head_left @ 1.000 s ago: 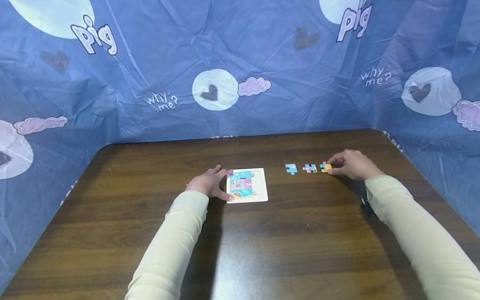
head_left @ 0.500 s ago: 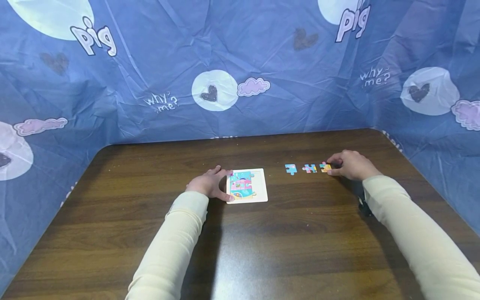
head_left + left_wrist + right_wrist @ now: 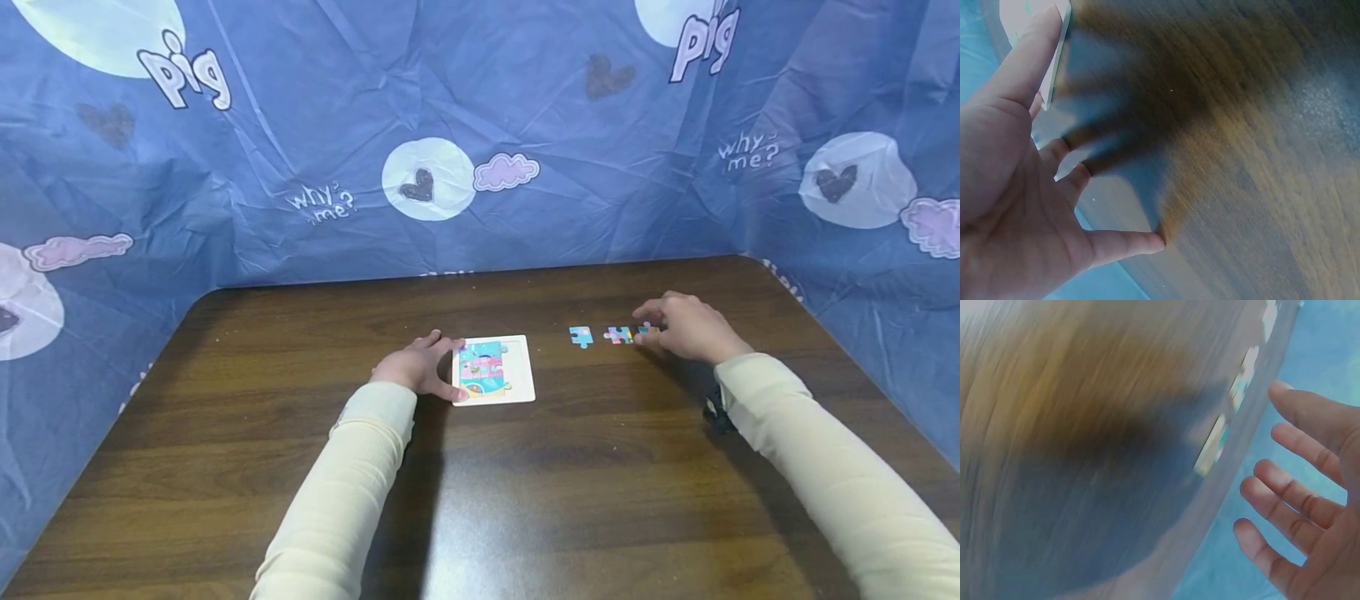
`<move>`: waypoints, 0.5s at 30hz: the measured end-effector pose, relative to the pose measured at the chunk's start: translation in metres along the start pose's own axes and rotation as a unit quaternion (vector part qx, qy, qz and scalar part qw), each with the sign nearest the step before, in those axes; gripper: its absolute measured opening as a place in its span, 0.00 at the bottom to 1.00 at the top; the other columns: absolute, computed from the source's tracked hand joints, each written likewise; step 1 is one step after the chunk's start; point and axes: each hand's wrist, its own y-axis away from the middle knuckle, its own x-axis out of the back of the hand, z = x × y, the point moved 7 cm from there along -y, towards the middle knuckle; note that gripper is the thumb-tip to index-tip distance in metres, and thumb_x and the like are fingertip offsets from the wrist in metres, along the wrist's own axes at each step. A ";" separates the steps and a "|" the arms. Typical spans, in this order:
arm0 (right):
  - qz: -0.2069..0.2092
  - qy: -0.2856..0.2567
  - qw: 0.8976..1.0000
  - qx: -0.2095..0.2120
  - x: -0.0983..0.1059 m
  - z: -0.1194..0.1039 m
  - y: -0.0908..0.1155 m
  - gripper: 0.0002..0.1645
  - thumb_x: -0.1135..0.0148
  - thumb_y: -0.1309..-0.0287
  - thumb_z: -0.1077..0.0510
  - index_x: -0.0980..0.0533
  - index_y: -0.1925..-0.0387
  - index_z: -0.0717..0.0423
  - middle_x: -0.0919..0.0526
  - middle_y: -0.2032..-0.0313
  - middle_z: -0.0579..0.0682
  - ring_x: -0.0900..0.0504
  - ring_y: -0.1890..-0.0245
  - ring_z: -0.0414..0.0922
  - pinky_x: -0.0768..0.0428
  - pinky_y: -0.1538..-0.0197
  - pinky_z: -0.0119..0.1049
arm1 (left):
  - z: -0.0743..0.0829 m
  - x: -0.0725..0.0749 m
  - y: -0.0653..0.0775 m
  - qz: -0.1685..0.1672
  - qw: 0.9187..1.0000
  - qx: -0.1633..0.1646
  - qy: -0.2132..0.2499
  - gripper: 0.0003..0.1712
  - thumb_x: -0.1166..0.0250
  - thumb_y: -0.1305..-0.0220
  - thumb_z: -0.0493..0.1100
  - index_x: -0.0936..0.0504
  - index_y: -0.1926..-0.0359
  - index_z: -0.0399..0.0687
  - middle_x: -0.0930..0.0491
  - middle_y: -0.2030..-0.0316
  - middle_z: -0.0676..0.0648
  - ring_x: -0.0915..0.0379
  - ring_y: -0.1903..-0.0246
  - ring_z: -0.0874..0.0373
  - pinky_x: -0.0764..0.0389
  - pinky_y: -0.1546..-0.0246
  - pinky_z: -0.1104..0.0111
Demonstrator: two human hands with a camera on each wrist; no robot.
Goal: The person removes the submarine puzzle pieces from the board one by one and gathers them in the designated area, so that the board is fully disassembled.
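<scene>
– White tray (image 3: 522, 383) first: state its position, its contents and any change noted.

– It lies flat on the table (image 3: 480, 500), its left part filled with joined pieces (image 3: 481, 371), its right part bare. The change is to the right of the tray: the right hand (image 3: 690, 327) has left the far-right edge of the orange piece (image 3: 647, 328) and shifted toward the tray, now overlapping that piece. The loose pieces show no displacement.

– Bearing on the work?

– In my judgement, this shift places nothing. The orange piece, the patterned piece (image 3: 618, 335) and the blue piece (image 3: 581, 337) remain in a row outside the tray, the blue one nearest it.

– Condition of the fingers?

– Left hand (image 3: 412, 367): thumb and forefinger spread wide, touching the tray's left side at its near and far corners.

– And the right?

– From the head view it could pass for a grasp. The right wrist view shows thumb and fingertips apart, pinching nothing.

– Anything else single-sourced?

– The left wrist view alone shows the left little finger stretched out, away from the tray.
</scene>
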 end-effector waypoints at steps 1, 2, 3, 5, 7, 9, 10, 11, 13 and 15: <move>0.004 -0.007 1.000 0.005 0.000 -0.006 0.000 0.27 0.28 0.40 0.50 0.19 0.43 0.60 0.19 0.52 0.63 0.19 0.50 0.61 0.23 0.51 0.61 | 0.000 0.000 0.000 0.000 1.000 0.000 0.000 0.54 0.26 0.39 0.56 0.47 0.20 0.59 0.59 0.19 0.42 0.61 0.21 0.42 0.42 0.36 0.29; 0.008 -0.016 1.000 0.008 -0.001 -0.011 0.000 0.27 0.28 0.40 0.50 0.19 0.43 0.59 0.19 0.52 0.63 0.19 0.50 0.61 0.23 0.50 0.61 | 0.000 0.000 0.000 0.000 1.000 0.001 0.001 0.54 0.26 0.39 0.56 0.47 0.20 0.59 0.59 0.19 0.42 0.61 0.21 0.42 0.42 0.36 0.29; 0.010 -0.027 1.000 0.011 -0.002 -0.016 -0.001 0.27 0.28 0.40 0.50 0.19 0.43 0.59 0.19 0.51 0.63 0.19 0.50 0.61 0.23 0.50 0.60 | 0.000 0.000 0.000 0.001 1.000 0.001 0.000 0.54 0.26 0.38 0.56 0.47 0.20 0.59 0.59 0.19 0.42 0.61 0.21 0.42 0.42 0.36 0.28; 0.013 -0.055 0.998 0.022 -0.005 -0.027 -0.002 0.26 0.28 0.39 0.52 0.19 0.43 0.59 0.19 0.51 0.63 0.19 0.49 0.61 0.23 0.48 0.60 | 0.000 0.000 0.000 0.002 1.000 0.000 -0.002 0.54 0.26 0.38 0.56 0.47 0.20 0.59 0.59 0.19 0.42 0.61 0.21 0.42 0.42 0.37 0.28; 0.015 -0.082 0.996 0.035 -0.008 -0.038 -0.003 0.24 0.28 0.39 0.53 0.19 0.44 0.60 0.18 0.51 0.63 0.19 0.49 0.61 0.23 0.47 0.59 | 0.000 0.000 0.000 0.002 1.000 -0.001 -0.003 0.53 0.26 0.38 0.56 0.47 0.20 0.59 0.58 0.19 0.42 0.61 0.21 0.43 0.42 0.37 0.28; 0.015 -0.104 0.993 0.051 -0.012 -0.050 -0.005 0.23 0.28 0.39 0.55 0.18 0.45 0.60 0.17 0.52 0.63 0.18 0.51 0.60 0.23 0.47 0.58 | 0.000 0.000 0.000 0.003 1.000 -0.001 -0.002 0.53 0.26 0.38 0.56 0.47 0.20 0.59 0.58 0.19 0.43 0.61 0.21 0.43 0.42 0.37 0.27; 0.015 -0.112 0.992 0.058 -0.015 -0.055 -0.005 0.22 0.27 0.40 0.55 0.18 0.46 0.60 0.16 0.53 0.62 0.18 0.52 0.59 0.22 0.47 0.57 | 0.000 0.000 0.001 0.003 1.000 -0.001 -0.001 0.53 0.26 0.38 0.56 0.47 0.20 0.60 0.58 0.19 0.43 0.61 0.21 0.43 0.42 0.37 0.27; 0.013 -0.120 0.991 0.063 -0.018 -0.061 -0.006 0.22 0.27 0.40 0.55 0.18 0.46 0.60 0.16 0.54 0.61 0.17 0.53 0.58 0.22 0.48 0.56 | 0.000 0.000 0.001 0.003 1.000 -0.001 0.000 0.53 0.26 0.38 0.56 0.46 0.20 0.60 0.58 0.19 0.43 0.61 0.21 0.44 0.42 0.37 0.27; 0.007 -0.133 0.988 0.074 -0.023 -0.071 -0.007 0.22 0.27 0.40 0.54 0.17 0.47 0.60 0.15 0.56 0.59 0.17 0.55 0.56 0.21 0.49 0.54 | 0.000 0.001 0.002 0.004 1.000 -0.001 0.003 0.53 0.26 0.38 0.55 0.46 0.20 0.60 0.58 0.19 0.43 0.61 0.21 0.44 0.42 0.37 0.27; -0.001 -0.142 0.987 0.080 -0.028 -0.081 -0.008 0.23 0.27 0.40 0.53 0.17 0.46 0.59 0.15 0.55 0.58 0.17 0.55 0.54 0.21 0.50 0.53 | 0.000 0.001 0.002 0.005 1.000 -0.002 0.005 0.53 0.26 0.39 0.55 0.46 0.20 0.60 0.58 0.19 0.43 0.61 0.21 0.44 0.42 0.37 0.27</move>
